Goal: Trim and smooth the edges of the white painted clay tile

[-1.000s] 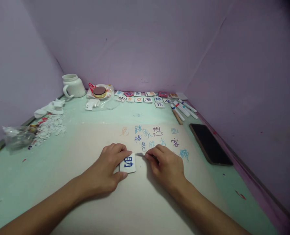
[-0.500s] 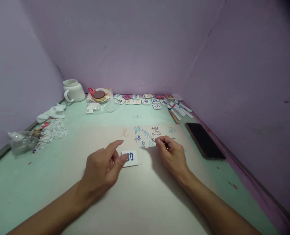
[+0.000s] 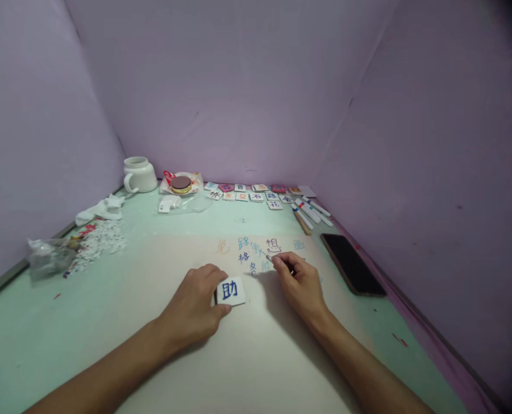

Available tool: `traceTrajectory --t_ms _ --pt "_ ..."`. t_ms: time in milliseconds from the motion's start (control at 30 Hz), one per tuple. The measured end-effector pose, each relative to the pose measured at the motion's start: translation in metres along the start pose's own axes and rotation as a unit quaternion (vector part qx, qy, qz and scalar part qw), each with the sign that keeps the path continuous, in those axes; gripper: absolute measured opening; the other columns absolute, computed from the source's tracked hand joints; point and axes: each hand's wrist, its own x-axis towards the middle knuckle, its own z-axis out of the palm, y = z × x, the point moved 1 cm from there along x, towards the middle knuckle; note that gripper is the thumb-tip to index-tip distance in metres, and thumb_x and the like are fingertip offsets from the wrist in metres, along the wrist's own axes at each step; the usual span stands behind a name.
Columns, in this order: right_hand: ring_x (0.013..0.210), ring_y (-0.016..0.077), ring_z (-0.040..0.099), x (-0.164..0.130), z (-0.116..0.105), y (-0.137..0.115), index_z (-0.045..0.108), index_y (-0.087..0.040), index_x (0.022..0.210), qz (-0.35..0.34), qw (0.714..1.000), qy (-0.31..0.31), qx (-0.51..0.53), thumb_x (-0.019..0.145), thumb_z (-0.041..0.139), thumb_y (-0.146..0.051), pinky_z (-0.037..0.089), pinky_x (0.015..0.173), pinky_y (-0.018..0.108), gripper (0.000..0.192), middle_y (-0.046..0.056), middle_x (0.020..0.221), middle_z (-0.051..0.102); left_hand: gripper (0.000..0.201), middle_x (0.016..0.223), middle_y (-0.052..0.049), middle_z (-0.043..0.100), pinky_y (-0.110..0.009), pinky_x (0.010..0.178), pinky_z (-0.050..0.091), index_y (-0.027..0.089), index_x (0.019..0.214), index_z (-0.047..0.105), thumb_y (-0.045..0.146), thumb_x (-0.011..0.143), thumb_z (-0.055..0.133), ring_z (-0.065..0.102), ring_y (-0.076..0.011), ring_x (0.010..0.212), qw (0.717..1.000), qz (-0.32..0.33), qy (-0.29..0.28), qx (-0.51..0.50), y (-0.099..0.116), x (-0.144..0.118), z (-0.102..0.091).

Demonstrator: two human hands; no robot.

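Note:
A white square tile [image 3: 231, 291] with a dark blue character lies flat on the pale sheet in front of me. My left hand [image 3: 202, 300] has it by the edges, fingers on the far side and thumb on the near side. To the right, my right hand [image 3: 300, 283] pinches a slim tool with a small pointed metal tip [image 3: 269, 259]; most of its handle is hidden in the fingers. That tip hovers over or touches the sheet [image 3: 187, 253] among handwritten coloured characters, apart from the tile.
Several character tiles [image 3: 256, 197] stand in rows by the back wall. Markers [image 3: 308, 210] and a phone [image 3: 354, 263] lie at right. At left are white paper scraps [image 3: 98, 244], a plastic bag [image 3: 51, 256], a crumpled white cloth [image 3: 100, 210] and a white mug [image 3: 140, 175].
My left hand has closed from a spread thumb and forefinger onto the tile's edges, uncovering its character. The right hand keeps its pinch on the tool. The view has tilted up slightly.

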Motion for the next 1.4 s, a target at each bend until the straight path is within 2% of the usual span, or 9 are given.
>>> traceTrajectory --t_ms 133,233,300,467,633,900,1167,1300,1400 --pt "0.063 0.0162 0.056 0.0 0.002 -0.001 0.065 -0.019 0.076 -0.014 1.0 -0.002 -0.002 0.085 0.05 -0.037 0.041 0.061 0.027 0.025 0.002 0.071 0.067 0.031 0.097 -0.009 0.063 -0.042 0.081 0.043 0.015 0.105 0.057 0.021 0.074 0.061 0.055 -0.0248 0.089 0.99 0.099 0.097 -0.015 0.001 -0.006 0.001" --pt "0.063 0.0159 0.056 -0.001 0.002 -0.001 0.066 -0.019 0.077 -0.018 1.0 -0.012 -0.005 0.085 0.05 -0.037 0.041 0.061 0.027 0.024 0.002 0.071 0.067 0.031 0.097 -0.009 0.064 -0.045 0.084 0.041 0.014 0.105 0.056 0.024 0.077 0.061 0.056 -0.0252 0.088 0.983 0.134 0.125 0.007 -0.001 -0.008 0.002" --pt "0.062 0.0156 0.056 -0.003 0.002 -0.001 0.066 -0.02 0.077 -0.02 0.999 -0.027 -0.008 0.084 0.051 -0.036 0.042 0.06 0.027 0.023 0.001 0.071 0.067 0.032 0.102 -0.01 0.063 -0.046 0.087 0.04 0.015 0.105 0.058 0.024 0.075 0.062 0.055 -0.0267 0.093 0.988 0.11 0.107 0.021 -0.003 -0.006 0.003" --pt "0.067 0.0164 0.059 -0.017 -0.001 -0.006 0.067 -0.021 0.077 -0.044 0.994 -0.093 -0.041 0.08 0.055 -0.027 0.041 0.062 0.028 0.014 0.001 0.075 0.069 0.032 0.11 -0.01 0.055 -0.048 0.092 0.038 0.017 0.104 0.06 0.025 0.073 0.063 0.05 -0.029 0.102 0.999 0.035 0.016 0.038 -0.005 0.0 0.008" --pt "0.069 0.0161 0.057 -0.028 -0.001 -0.014 0.069 -0.021 0.075 -0.116 0.976 -0.152 -0.102 0.08 0.057 -0.021 0.04 0.063 0.028 0.012 0.002 0.074 0.066 0.029 0.103 -0.008 0.053 -0.046 0.09 0.037 0.019 0.106 0.06 0.023 0.078 0.057 0.049 -0.0264 0.097 0.999 0.034 0.001 0.028 -0.004 0.0 0.01" --pt "0.067 0.0146 0.057 -0.028 0.001 -0.016 0.071 -0.023 0.076 -0.131 0.962 -0.188 -0.151 0.079 0.062 -0.02 0.038 0.06 0.026 0.01 0.0 0.073 0.065 0.029 0.105 -0.01 0.052 -0.047 0.092 0.036 0.017 0.107 0.059 0.021 0.078 0.055 0.048 -0.0275 0.099 0.998 0.053 -0.005 0.014 -0.006 -0.002 0.01" --pt "0.07 0.015 0.059 -0.026 0.005 -0.006 0.07 -0.023 0.078 -0.18 0.958 -0.15 -0.164 0.082 0.061 -0.023 0.038 0.059 0.025 0.01 0.0 0.075 0.065 0.026 0.1 -0.008 0.054 -0.045 0.087 0.039 0.017 0.101 0.061 0.021 0.077 0.054 0.049 -0.0261 0.094 0.998 0.057 -0.021 0.008 -0.003 0.002 0.007" --pt "0.072 0.0165 0.06 -0.02 0.004 -0.004 0.069 -0.022 0.078 -0.166 0.965 -0.103 -0.175 0.085 0.056 -0.024 0.039 0.06 0.026 0.014 0.002 0.076 0.066 0.027 0.099 -0.008 0.055 -0.044 0.086 0.04 0.019 0.102 0.062 0.022 0.076 0.054 0.05 -0.0259 0.093 0.998 0.059 -0.022 0.004 -0.002 0.002 0.005" --pt "0.069 0.0157 0.059 -0.021 0.001 -0.007 0.068 -0.021 0.077 -0.179 0.967 -0.102 -0.148 0.082 0.056 -0.022 0.039 0.059 0.026 0.013 0.002 0.074 0.066 0.027 0.099 -0.007 0.055 -0.044 0.087 0.04 0.02 0.101 0.062 0.022 0.076 0.053 0.05 -0.0257 0.093 0.998 0.061 -0.012 -0.005 -0.004 0.001 0.007"
